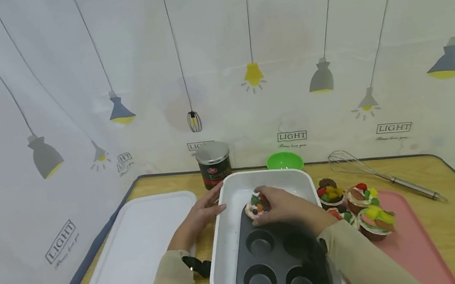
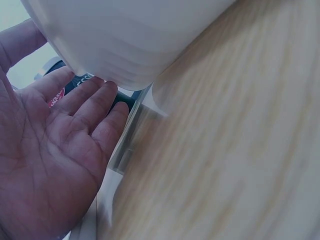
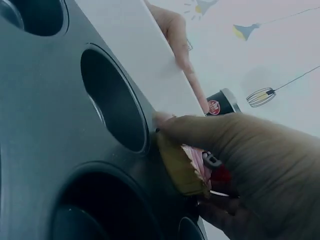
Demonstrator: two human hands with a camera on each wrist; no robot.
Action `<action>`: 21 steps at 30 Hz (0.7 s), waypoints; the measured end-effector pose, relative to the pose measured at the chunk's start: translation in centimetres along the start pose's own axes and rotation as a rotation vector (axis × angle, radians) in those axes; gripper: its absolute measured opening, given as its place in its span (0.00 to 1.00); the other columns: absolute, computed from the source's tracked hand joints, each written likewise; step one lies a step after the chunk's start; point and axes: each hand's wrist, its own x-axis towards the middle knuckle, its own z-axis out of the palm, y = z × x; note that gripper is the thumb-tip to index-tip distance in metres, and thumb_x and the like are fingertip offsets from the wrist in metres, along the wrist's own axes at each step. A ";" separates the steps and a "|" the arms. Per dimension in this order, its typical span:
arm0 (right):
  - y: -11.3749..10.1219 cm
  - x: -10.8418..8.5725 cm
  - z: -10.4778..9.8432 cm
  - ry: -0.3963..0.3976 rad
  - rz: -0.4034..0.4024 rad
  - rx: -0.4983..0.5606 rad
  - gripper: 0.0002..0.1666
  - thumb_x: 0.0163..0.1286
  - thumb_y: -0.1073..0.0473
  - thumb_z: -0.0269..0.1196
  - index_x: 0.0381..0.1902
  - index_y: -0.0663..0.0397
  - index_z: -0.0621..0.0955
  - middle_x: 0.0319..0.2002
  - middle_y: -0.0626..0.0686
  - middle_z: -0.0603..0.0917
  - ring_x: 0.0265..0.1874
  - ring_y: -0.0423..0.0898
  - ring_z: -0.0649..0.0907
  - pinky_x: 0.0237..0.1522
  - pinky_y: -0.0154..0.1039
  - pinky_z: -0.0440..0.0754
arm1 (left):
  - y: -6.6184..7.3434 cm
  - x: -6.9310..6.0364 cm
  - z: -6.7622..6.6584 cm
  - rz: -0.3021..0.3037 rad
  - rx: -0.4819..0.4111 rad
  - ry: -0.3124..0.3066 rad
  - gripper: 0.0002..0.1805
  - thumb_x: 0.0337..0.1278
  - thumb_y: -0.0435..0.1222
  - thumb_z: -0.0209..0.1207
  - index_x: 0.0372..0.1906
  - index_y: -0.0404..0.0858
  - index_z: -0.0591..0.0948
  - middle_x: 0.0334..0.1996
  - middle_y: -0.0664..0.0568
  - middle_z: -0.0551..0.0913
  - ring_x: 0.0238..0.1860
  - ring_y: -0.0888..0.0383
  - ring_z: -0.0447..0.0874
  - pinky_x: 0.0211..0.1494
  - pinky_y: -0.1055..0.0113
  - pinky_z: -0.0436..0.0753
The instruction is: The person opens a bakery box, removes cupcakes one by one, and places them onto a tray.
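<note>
A white rectangular basin holds a dark muffin tin with several round cups. My right hand pinches a small cupcake topped with pink cream and colourful fruit, over the tin's far left end. Up close in the right wrist view, my thumb and fingers grip the cupcake by its sides, and its brown base is tilted near the cups. At the basin's left wall, my left hand rests against the outside with fairly straight fingers, its thumb at the rim. Its palm faces the left wrist view.
Several topped cupcakes stand on a pink board at the right. Behind them lies a whisk. An espresso tin and a green bowl stand at the back. A white board lies left.
</note>
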 end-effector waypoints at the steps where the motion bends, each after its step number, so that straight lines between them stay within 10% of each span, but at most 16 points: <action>1: 0.1 0.1 0.1 -0.014 -0.016 -0.016 0.52 0.52 0.44 0.78 0.68 0.64 0.71 0.55 0.56 0.80 0.52 0.49 0.79 0.59 0.51 0.77 | 0.0 0.0 -0.1 0.006 0.003 -0.002 0.40 0.66 0.36 0.57 0.81 0.50 0.56 0.78 0.46 0.57 0.76 0.44 0.58 0.73 0.45 0.64; 21: -0.1 0.1 0.0 0.010 -0.102 -0.134 0.41 0.51 0.45 0.79 0.57 0.60 0.78 0.42 0.49 0.81 0.41 0.44 0.78 0.48 0.47 0.79 | -0.4 0.4 -0.4 0.053 0.003 -0.043 0.41 0.67 0.34 0.56 0.81 0.43 0.53 0.78 0.41 0.55 0.76 0.41 0.56 0.73 0.46 0.64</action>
